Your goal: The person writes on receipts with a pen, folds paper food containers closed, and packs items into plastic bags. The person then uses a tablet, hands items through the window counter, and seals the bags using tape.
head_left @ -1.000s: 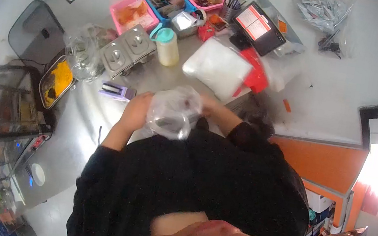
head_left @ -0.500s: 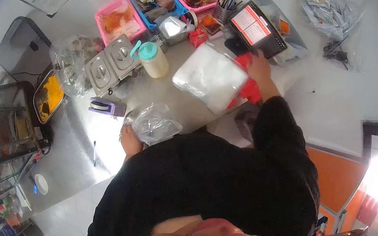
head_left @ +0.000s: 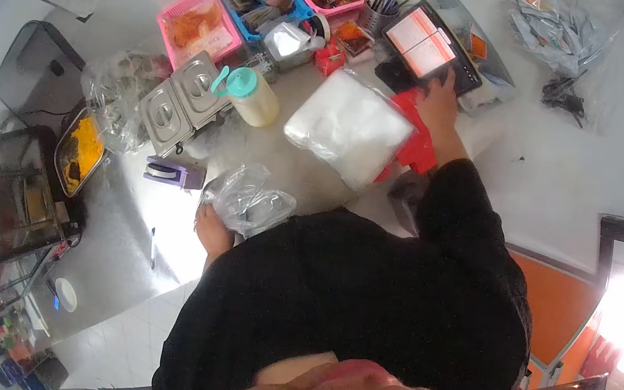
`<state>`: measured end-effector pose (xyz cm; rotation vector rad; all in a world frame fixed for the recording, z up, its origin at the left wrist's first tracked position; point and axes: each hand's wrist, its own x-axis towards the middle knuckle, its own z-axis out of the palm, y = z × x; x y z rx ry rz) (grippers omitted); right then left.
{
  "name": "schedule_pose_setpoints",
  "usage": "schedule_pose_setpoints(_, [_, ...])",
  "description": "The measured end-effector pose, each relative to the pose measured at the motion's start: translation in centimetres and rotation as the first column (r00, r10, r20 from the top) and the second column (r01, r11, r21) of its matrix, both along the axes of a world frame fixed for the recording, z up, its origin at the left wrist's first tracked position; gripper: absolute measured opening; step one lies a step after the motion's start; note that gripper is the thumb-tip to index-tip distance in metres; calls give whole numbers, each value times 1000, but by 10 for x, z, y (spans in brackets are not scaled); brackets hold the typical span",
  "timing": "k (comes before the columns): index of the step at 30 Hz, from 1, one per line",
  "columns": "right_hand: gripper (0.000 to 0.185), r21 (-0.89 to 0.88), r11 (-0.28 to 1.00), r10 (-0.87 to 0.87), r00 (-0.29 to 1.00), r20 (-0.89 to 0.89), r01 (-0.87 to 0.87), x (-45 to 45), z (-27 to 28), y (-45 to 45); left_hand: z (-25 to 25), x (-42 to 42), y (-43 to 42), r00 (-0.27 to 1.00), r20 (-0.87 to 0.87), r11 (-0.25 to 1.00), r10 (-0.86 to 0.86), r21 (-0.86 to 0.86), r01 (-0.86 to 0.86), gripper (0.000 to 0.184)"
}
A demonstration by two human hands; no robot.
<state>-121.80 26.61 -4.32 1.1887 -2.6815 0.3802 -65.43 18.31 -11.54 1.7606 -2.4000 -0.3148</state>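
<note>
At the lower edge of the tablet [head_left: 422, 42], my right hand [head_left: 440, 107] reaches up with a finger stretched onto the screen, which shows white and orange panels. My right hand holds nothing. Its wrist lies beside a red plastic packet [head_left: 420, 153] and a thick stack of clear plastic bags [head_left: 347, 127]. My left hand [head_left: 214, 233] is low at the counter's near side, its fingers closed at the left edge of a crumpled clear plastic bag [head_left: 252, 200]. Part of that bag is hidden by my black top.
A purple tape dispenser [head_left: 174, 172], lidded steel containers [head_left: 179, 105] and a teal-lidded jug [head_left: 250, 95] stand left of centre. Pink [head_left: 200, 26] and blue baskets line the back. A tray of yellow food [head_left: 80, 154] and a pen [head_left: 153, 247] lie farther left.
My right hand has moved up slightly, its finger now over the tablet's screen rather than at its lower edge. My left hand stays at the clear bag. The view has shifted a little.
</note>
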Motion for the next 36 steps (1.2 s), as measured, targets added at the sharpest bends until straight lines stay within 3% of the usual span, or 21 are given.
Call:
schedule_pose_setpoints(1, [25,-53,998,-15,1000,1,15,4,7,-3,2,-1,0,1000,-2,1000,-9,-8,9,44])
schedule_pose_setpoints(7, [30,198,967,134,983,127,-157,15,4,-16,5,0,1,1000,-5,998,4,55,-4,41])
schedule_pose_setpoints(10, [30,233,950,176,973,152,-208,10,-5,-27,9,-1,0,1000,9,998,-4,57,4,40])
schedule_pose_setpoints(13, [27,281,950,105,985,136,-140,-1,-21,-39,14,-5,1,1000,0,1000,-16,22,16,37])
schedule_pose_setpoints(16, [22,45,949,308,947,91,-313,10,-18,-55,19,-7,0,1000,-14,999,-8,52,8,34])
schedule_pose_setpoints(19, [20,-313,706,679,732,48,-635,68,-4,-114,6,-2,0,995,-80,996,-59,-76,53,32])
schedule_pose_setpoints(23, [18,-486,603,797,503,333,-633,143,1,-227,13,-2,-1,998,-53,999,-27,41,29,30])
schedule_pose_setpoints(25, [14,-347,700,641,336,690,-624,162,-6,-288,18,-4,0,998,-62,999,-24,43,27,28])
schedule_pose_setpoints(28, [23,42,411,753,365,548,-911,168,-67,-367,28,-9,0,997,-72,1000,-14,26,16,28])
schedule_pose_setpoints(31, [28,198,257,874,315,371,-946,178,-60,-353,43,-15,-1,1000,-28,997,-1,80,3,32])
schedule_pose_setpoints(32, [32,105,225,901,247,357,-969,177,-57,-346,47,-16,0,1000,-13,996,-2,94,4,33])
schedule_pose_setpoints(35, [31,233,232,859,312,406,-944,184,-47,-345,54,-16,0,995,96,992,10,128,-22,37])
schedule_pose_setpoints(36, [28,201,210,912,266,312,-957,181,-43,-341,55,-15,0,994,112,986,15,160,-33,38])
